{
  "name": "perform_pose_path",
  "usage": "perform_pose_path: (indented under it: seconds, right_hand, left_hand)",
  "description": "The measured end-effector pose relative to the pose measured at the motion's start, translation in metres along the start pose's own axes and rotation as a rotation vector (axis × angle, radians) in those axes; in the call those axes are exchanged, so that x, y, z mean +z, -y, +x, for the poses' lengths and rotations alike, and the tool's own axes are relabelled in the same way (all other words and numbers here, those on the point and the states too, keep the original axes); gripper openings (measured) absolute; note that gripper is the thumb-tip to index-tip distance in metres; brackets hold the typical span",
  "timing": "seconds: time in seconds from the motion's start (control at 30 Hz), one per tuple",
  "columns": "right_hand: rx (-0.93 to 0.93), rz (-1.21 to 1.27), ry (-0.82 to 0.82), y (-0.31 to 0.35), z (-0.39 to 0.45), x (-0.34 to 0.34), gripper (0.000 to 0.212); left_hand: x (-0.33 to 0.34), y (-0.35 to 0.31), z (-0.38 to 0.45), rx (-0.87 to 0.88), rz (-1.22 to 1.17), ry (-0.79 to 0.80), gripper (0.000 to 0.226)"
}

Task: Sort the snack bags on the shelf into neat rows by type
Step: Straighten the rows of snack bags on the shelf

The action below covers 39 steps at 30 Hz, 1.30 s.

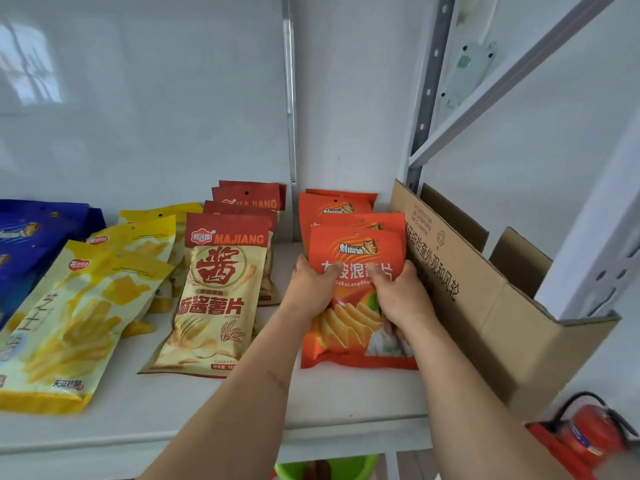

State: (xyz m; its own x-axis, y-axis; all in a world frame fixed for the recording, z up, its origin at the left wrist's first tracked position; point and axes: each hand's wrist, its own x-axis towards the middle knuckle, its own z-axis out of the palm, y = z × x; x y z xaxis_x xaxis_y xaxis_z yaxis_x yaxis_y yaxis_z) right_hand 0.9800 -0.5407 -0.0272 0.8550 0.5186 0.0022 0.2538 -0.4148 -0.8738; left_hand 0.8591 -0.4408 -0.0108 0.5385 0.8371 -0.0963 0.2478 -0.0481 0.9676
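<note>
Hands gripped the front orange bag [356, 299] together: your left hand [313, 289] pinched its left edge, your right hand [398, 296] its right, at the front of the orange row beside the box [485, 306]. Uneven pushing could have skewed it or toppled the bags behind.

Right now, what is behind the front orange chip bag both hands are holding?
Behind the front orange bag, held by the left hand and right hand, more orange bags overlap toward the wall. Only their tops show; the exact count is hidden.
</note>
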Motion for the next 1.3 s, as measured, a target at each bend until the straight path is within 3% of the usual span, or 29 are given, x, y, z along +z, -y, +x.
perform_pose_path:
  seconds: [0.23, 0.5, 0.7, 0.83, 0.97, 1.1, 1.3]
  right_hand:
    - [-0.108, 0.144, 0.108, 0.002, 0.006, 0.002, 0.043]
    - [-0.128, 0.141, 0.149, 0.013, 0.019, -0.001, 0.037]
    - [-0.171, 0.142, 0.122, 0.009, 0.023, 0.010, 0.055]
    - [-0.159, 0.075, 0.104, 0.016, 0.022, 0.001, 0.056]
    - [-0.162, -0.009, 0.027, 0.026, 0.028, -0.004, 0.083]
    - [-0.232, -0.237, -0.056, 0.045, 0.047, 0.002, 0.090]
    - [-0.340, -0.563, 0.014, 0.072, 0.074, 0.012, 0.084]
  left_hand:
    - [-0.005, 0.010, 0.015, 0.032, -0.099, -0.025, 0.050]
    - [-0.009, 0.010, 0.021, 0.135, 0.022, -0.092, 0.050]
    - [-0.008, 0.008, 0.024, 0.185, 0.077, -0.094, 0.069]
    - [-0.009, 0.008, 0.012, 0.219, 0.298, -0.174, 0.084]
    - [-0.004, 0.002, -0.020, 0.391, 0.679, -0.293, 0.078]
    - [0.013, 0.011, -0.060, 0.577, 1.014, -0.181, 0.068]
    - [0.017, 0.025, -0.063, 0.525, 1.154, -0.037, 0.068]
